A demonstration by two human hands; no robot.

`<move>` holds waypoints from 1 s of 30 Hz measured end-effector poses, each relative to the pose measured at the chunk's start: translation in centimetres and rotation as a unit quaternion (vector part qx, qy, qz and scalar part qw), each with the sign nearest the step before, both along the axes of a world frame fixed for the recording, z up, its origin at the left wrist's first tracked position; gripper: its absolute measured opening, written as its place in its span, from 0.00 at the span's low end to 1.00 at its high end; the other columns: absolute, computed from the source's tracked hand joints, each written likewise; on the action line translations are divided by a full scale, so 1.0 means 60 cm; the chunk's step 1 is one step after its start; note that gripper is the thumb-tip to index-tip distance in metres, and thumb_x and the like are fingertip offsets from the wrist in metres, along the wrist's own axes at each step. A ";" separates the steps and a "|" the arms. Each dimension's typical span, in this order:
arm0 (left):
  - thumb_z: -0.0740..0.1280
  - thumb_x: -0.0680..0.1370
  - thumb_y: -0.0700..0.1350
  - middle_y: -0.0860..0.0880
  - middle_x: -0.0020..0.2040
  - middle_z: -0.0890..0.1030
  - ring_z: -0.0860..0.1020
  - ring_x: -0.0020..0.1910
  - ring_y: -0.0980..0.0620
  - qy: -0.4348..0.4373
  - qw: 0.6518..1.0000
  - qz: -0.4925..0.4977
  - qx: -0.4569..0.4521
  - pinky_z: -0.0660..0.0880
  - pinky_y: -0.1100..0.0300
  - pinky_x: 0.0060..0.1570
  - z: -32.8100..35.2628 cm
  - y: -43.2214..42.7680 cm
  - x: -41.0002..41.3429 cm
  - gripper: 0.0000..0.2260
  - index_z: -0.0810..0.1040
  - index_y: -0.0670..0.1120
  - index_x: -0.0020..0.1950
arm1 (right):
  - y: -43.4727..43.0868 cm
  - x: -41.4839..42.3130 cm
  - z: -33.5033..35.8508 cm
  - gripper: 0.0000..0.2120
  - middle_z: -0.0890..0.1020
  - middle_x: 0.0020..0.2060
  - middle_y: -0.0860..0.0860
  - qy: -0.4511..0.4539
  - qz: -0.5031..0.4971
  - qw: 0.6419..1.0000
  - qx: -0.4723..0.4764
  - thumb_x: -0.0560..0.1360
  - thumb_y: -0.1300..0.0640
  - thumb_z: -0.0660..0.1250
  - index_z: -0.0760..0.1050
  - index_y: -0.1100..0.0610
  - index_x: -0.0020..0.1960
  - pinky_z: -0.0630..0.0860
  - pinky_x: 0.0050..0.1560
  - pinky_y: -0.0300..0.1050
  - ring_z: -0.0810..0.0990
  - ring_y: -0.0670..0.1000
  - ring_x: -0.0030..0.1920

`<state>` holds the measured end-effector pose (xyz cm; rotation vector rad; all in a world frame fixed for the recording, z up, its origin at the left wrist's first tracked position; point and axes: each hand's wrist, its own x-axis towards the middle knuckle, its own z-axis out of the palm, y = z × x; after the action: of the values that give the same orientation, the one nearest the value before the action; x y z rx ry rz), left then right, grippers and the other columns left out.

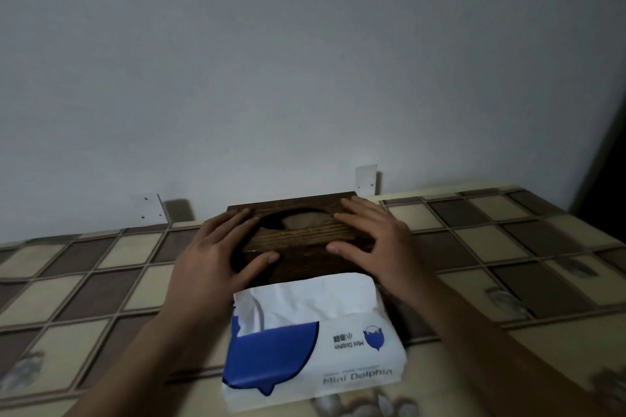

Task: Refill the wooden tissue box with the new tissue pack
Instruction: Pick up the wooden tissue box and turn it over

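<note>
Dark wood shows between your palms in the head view: the wooden tissue box [298, 237] sits at the far edge of the tabletop [508, 247], against the wall [305, 61]. Your left hand [210, 254] lies on its left end and your right hand [376, 237] on its right end. Your fingers are straight and spread over the slotted top, thumbs on the front face. Just in front, toward you, lies the white-and-blue tissue pack [315, 349], a sheet standing out of its opening.
</note>
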<state>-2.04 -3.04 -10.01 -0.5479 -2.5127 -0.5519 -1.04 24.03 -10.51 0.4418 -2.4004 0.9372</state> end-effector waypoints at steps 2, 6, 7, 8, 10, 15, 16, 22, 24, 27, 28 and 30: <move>0.58 0.74 0.70 0.57 0.73 0.71 0.64 0.73 0.55 0.009 1.000 -0.010 0.026 0.67 0.50 0.69 -0.008 -0.004 0.004 0.31 0.73 0.55 0.72 | 0.001 -0.001 -0.005 0.30 0.72 0.69 0.44 0.004 0.005 1.000 -0.006 0.68 0.36 0.67 0.76 0.50 0.65 0.61 0.72 0.47 0.66 0.45 0.72; 0.65 0.74 0.66 0.58 0.75 0.65 0.60 0.74 0.59 0.011 0.997 -0.022 0.077 0.58 0.57 0.70 -0.013 -0.006 0.009 0.29 0.72 0.55 0.72 | 0.008 0.001 -0.014 0.33 0.66 0.73 0.43 -0.005 0.004 1.000 -0.024 0.69 0.36 0.67 0.72 0.49 0.70 0.59 0.73 0.43 0.63 0.42 0.73; 0.67 0.73 0.64 0.58 0.76 0.64 0.61 0.74 0.58 -0.002 0.995 -0.023 0.099 0.60 0.55 0.70 -0.015 -0.010 0.010 0.31 0.70 0.56 0.73 | 0.010 0.004 -0.015 0.35 0.65 0.74 0.42 -0.013 0.006 0.999 -0.036 0.68 0.36 0.68 0.69 0.48 0.71 0.59 0.72 0.41 0.63 0.40 0.73; 0.69 0.71 0.63 0.58 0.76 0.65 0.64 0.73 0.56 -0.021 0.991 -0.024 0.129 0.63 0.54 0.69 -0.018 -0.014 0.009 0.33 0.67 0.57 0.75 | 0.013 0.006 -0.017 0.37 0.64 0.74 0.40 -0.022 0.005 0.998 -0.051 0.68 0.36 0.68 0.66 0.47 0.73 0.59 0.72 0.40 0.63 0.39 0.73; 0.71 0.67 0.64 0.58 0.71 0.71 0.72 0.66 0.58 -0.068 0.980 -0.031 0.183 0.71 0.55 0.63 -0.025 -0.026 0.007 0.39 0.62 0.61 0.76 | 0.022 0.008 -0.021 0.43 0.64 0.73 0.39 -0.058 -0.005 0.994 -0.089 0.65 0.34 0.70 0.60 0.44 0.76 0.62 0.71 0.41 0.64 0.39 0.72; 0.73 0.63 0.65 0.67 0.60 0.72 0.74 0.52 0.71 -0.142 0.977 -0.041 0.151 0.72 0.63 0.54 -0.035 -0.053 -0.003 0.44 0.53 0.73 0.73 | 0.039 0.014 -0.024 0.35 0.77 0.59 0.28 -0.158 0.019 0.981 -0.110 0.60 0.35 0.74 0.65 0.26 0.65 0.72 0.63 0.41 0.74 0.34 0.61; 0.73 0.63 0.65 0.71 0.59 0.71 0.73 0.51 0.75 -0.151 0.977 -0.043 0.147 0.72 0.65 0.53 -0.037 -0.057 -0.004 0.44 0.53 0.73 0.73 | 0.039 0.013 -0.026 0.29 0.79 0.54 0.28 -0.168 0.021 0.980 -0.104 0.60 0.36 0.73 0.67 0.23 0.59 0.73 0.61 0.41 0.76 0.34 0.58; 0.68 0.64 0.71 0.69 0.37 0.77 0.78 0.37 0.67 -0.134 0.990 -0.022 0.041 0.70 0.68 0.37 -0.025 -0.069 0.003 0.19 0.71 0.71 0.52 | 0.041 0.009 -0.035 0.12 0.82 0.41 0.28 -0.205 0.023 0.974 -0.087 0.63 0.38 0.74 0.76 0.26 0.44 0.71 0.46 0.32 0.79 0.29 0.47; 0.69 0.63 0.66 0.70 0.31 0.76 0.78 0.34 0.68 -0.131 0.991 -0.014 0.019 0.69 0.67 0.33 -0.021 -0.072 0.006 0.14 0.71 0.69 0.46 | 0.044 0.009 -0.036 0.10 0.82 0.39 0.28 -0.201 0.017 0.976 -0.084 0.64 0.40 0.75 0.77 0.30 0.42 0.70 0.44 0.29 0.78 0.28 0.46; 0.77 0.66 0.49 0.79 0.31 0.72 0.74 0.38 0.78 -0.122 0.992 -0.024 0.001 0.66 0.70 0.32 -0.028 -0.075 0.005 0.18 0.71 0.68 0.41 | 0.045 0.008 -0.036 0.09 0.81 0.39 0.28 -0.195 0.014 0.979 -0.061 0.66 0.41 0.75 0.77 0.33 0.42 0.69 0.40 0.24 0.78 0.28 0.45; 0.77 0.66 0.46 0.80 0.31 0.72 0.73 0.38 0.79 -0.123 0.992 -0.025 -0.001 0.66 0.70 0.32 -0.031 -0.075 0.004 0.20 0.70 0.68 0.41 | 0.046 0.008 -0.036 0.09 0.82 0.40 0.30 -0.196 0.013 0.979 -0.059 0.66 0.41 0.75 0.77 0.34 0.44 0.69 0.41 0.26 0.78 0.29 0.46; 0.77 0.66 0.44 0.74 0.28 0.72 0.74 0.37 0.78 -0.117 0.993 -0.026 -0.002 0.65 0.71 0.33 -0.036 -0.076 0.001 0.22 0.70 0.68 0.40 | 0.046 0.008 -0.036 0.11 0.84 0.45 0.34 -0.202 0.016 0.977 -0.068 0.66 0.41 0.75 0.79 0.36 0.48 0.72 0.45 0.31 0.79 0.31 0.48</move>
<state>-2.00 -7.62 -12.20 -0.5802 -2.7271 -0.6663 -0.55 26.80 -12.67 0.2570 -2.6670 1.3027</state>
